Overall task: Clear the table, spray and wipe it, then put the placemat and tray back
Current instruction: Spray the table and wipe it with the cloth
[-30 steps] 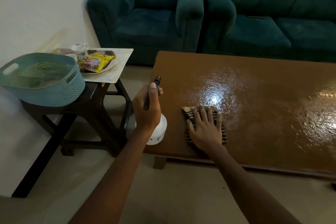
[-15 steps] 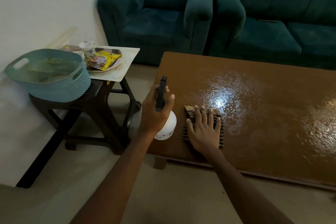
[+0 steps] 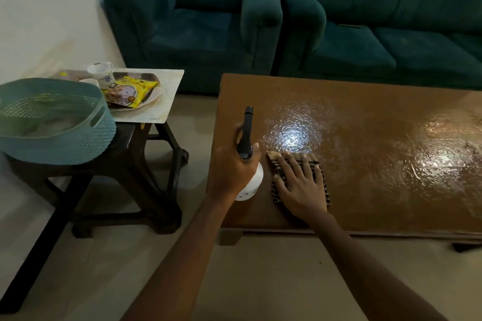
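Note:
The brown coffee table (image 3: 365, 164) shines wet across its middle. My left hand (image 3: 232, 167) grips a white spray bottle (image 3: 251, 180) with a black nozzle, held over the table's left edge. Flat on a striped cloth (image 3: 323, 182) near the front left corner lies my right hand (image 3: 300, 185), fingers straight and spread. The pale placemat (image 3: 169, 101) rests on a dark side stool at the left, with the tray (image 3: 152, 95), a yellow snack packet (image 3: 130, 90) and a white mug (image 3: 101, 71) on top of it.
A teal plastic basket (image 3: 52, 135) sits on the dark stool (image 3: 135, 164) left of the table. Teal sofas (image 3: 208, 21) stand behind the table. A white wall is at the left and pale floor lies in front.
My left hand has brought the spray bottle to the right, from beside the table to over its left edge. The right hand stays flat on the cloth.

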`<state>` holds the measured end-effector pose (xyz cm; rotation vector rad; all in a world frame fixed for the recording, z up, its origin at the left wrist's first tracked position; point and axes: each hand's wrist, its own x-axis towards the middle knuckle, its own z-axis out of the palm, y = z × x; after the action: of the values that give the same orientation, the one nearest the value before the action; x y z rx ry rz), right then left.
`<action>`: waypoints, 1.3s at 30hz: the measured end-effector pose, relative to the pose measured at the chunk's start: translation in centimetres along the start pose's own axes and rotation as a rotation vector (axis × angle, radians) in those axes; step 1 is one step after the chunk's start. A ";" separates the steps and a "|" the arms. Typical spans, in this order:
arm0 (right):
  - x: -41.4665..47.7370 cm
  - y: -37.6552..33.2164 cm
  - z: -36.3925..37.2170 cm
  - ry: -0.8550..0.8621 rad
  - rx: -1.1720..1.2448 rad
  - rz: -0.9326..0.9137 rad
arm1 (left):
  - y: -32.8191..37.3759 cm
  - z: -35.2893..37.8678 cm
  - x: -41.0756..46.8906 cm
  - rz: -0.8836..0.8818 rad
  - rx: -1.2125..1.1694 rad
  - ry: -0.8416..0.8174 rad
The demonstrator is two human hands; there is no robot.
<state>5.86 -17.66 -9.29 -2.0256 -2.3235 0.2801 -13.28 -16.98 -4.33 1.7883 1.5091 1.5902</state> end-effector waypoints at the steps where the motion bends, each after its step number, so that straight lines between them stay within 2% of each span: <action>1: 0.1 0.1 0.1 0.007 0.004 0.001 | -0.2 0.1 0.0 0.005 -0.002 0.000; 10: 0.1 -0.1 0.4 0.050 -0.005 0.021 | -0.4 0.4 -0.2 -0.005 -0.022 0.017; 16: 0.0 0.1 0.2 0.019 -0.017 0.013 | -0.4 0.8 -0.4 0.002 0.017 0.037; 23: 0.2 0.4 0.5 0.042 -0.011 -0.014 | 0.1 1.1 -0.3 -0.040 0.041 0.070; 28: 0.3 0.7 0.2 -0.006 0.021 -0.036 | 1.2 1.1 -0.6 -0.101 0.072 0.084; 31: 0.8 0.8 -0.5 -0.096 0.064 -0.036 | 1.8 0.6 -0.5 -0.152 0.097 0.018; 35: 0.3 1.2 -3.1 -0.281 0.242 -0.024 | 3.0 -1.8 -0.8 -0.248 0.093 -0.184; 39: -1.6 1.2 -7.7 -0.169 0.342 -0.043 | 6.8 -5.5 -1.2 -0.382 0.114 -0.259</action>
<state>8.42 -18.27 -1.75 -1.8463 -2.2148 0.8132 -14.46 -22.84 2.13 1.5682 1.7132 1.0687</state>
